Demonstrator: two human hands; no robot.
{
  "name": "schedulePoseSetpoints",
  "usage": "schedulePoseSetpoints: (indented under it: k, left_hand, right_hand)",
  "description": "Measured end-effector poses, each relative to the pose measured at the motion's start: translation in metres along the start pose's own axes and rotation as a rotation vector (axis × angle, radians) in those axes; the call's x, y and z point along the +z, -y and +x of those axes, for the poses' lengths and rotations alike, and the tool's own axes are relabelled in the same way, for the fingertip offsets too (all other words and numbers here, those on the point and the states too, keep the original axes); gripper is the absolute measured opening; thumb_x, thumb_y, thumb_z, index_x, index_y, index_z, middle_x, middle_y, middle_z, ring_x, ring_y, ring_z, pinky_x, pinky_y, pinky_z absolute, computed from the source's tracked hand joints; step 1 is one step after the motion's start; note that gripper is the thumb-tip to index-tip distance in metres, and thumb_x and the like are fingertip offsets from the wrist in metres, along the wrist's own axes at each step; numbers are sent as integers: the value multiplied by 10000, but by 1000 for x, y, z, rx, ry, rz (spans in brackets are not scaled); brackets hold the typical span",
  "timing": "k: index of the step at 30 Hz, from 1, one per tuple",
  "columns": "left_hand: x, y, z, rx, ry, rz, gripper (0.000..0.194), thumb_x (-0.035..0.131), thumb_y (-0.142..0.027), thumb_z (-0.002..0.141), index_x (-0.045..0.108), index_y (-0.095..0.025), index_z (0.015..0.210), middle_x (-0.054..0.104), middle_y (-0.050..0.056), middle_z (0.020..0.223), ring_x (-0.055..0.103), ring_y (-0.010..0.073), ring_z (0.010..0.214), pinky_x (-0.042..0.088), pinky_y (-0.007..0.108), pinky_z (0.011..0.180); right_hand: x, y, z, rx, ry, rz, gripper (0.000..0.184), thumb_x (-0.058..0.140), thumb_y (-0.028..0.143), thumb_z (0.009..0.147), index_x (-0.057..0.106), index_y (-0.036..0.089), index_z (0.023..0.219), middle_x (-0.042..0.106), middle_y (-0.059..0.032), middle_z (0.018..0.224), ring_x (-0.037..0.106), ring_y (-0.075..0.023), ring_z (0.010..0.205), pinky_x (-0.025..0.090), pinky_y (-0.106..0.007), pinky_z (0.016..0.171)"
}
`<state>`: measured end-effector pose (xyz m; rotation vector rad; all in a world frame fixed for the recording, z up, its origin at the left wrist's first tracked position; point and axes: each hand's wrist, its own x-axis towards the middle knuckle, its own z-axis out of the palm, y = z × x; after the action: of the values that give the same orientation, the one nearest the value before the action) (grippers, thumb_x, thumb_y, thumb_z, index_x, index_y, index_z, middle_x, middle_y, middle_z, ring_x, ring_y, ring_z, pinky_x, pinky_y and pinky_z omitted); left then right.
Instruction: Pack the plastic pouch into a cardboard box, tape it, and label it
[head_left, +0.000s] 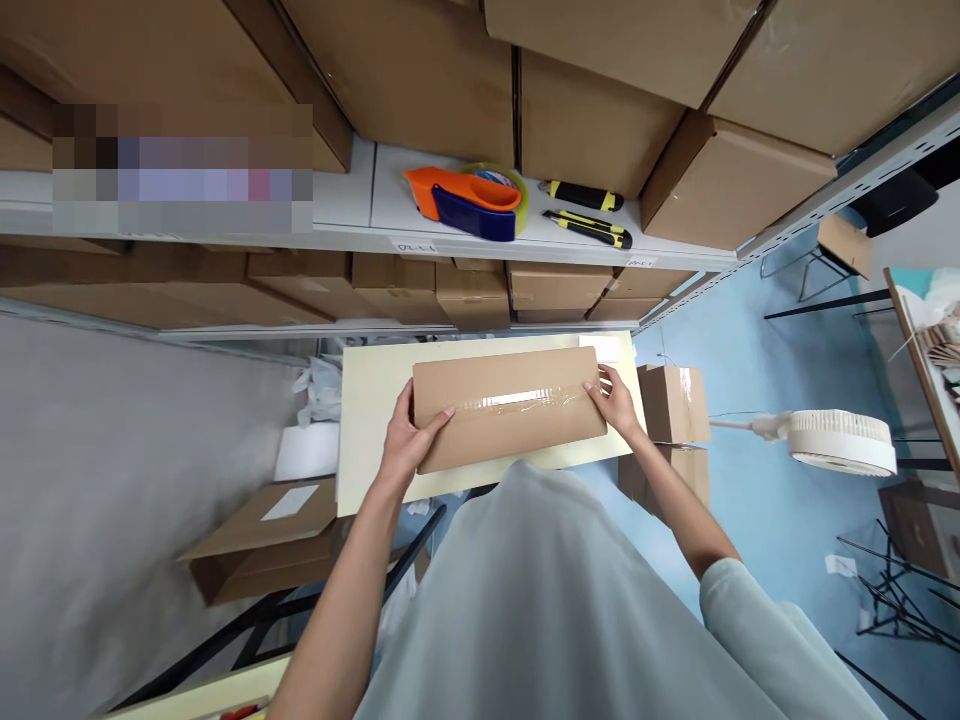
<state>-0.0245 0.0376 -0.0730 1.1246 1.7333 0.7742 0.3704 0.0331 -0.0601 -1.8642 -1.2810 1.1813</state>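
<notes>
A long cardboard box [510, 440] with clear tape along its middle is between my hands, over the pale yellow table [375, 400]. My left hand [409, 435] grips its left end, thumb on top near the tape and fingers down the side. At the other end, my right hand [611, 400] holds the box with the thumb on the end of the tape and fingers round the edge. Whether the box rests on the table or is slightly raised, I cannot tell. A white paper [604, 347] lies behind its right corner.
On the shelf ahead lie an orange and blue tape dispenser [469, 203] and two utility knives [585, 195]. Cardboard boxes [600, 110] fill the shelves. An open carton [262, 540] stands at the left; stacked boxes [675, 405] and a white fan [840, 440] are on the right.
</notes>
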Motion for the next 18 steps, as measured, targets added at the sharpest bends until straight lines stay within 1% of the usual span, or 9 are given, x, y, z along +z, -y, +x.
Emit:
schedulePoseSetpoints:
  k: [2,5,9,12,16,18]
  left_hand:
    - [0,1,-1,-7,-3,-35,964,826,-468,861,397,-245,1695,532,154,1686,587,328,1494,489,494,1250]
    - [4,2,-2,-41,-34,-102,1001,880,-461,814,429,-271,1687,562,127,1666,598,334,1482,473,497,1264]
    - [8,4,-1,-17,-63,-153,1013,904,-445,797,451,-232,1678,579,139,1648,591,337,1489,471,477,1267]
    - [8,6,0,13,-64,-154,993,893,-433,806,456,-225,1673,574,141,1654,588,336,1496,465,479,1271]
    - [7,10,2,-12,-39,-132,1006,883,-444,815,429,-237,1689,556,146,1670,584,340,1501,448,505,1284]
    - [8,11,2,-5,-49,-129,1003,875,-430,819,423,-229,1691,544,154,1679,570,342,1515,431,509,1296]
  right_hand:
    - [2,-3,1,20,-14,31,681,697,634,918,543,242,1454,664,-188,1490,733,-321,1291,636,-464,1031]
    - [6,-6,3,21,-58,55,647,710,596,912,571,226,1424,687,-190,1443,749,-332,1240,638,-481,1005]
    - [9,-7,4,-2,-104,13,610,700,561,932,592,226,1431,697,-185,1429,749,-341,1217,622,-509,1016]
    - [10,-10,3,-38,-99,40,635,701,579,934,595,220,1446,685,-191,1456,730,-340,1250,622,-507,1024]
    - [15,-15,-1,-79,-125,104,684,685,626,945,603,206,1478,674,-195,1495,677,-340,1338,613,-512,1058]
    - [18,-17,-3,-86,-145,124,696,670,643,954,617,202,1490,678,-192,1499,664,-335,1355,609,-511,1072]
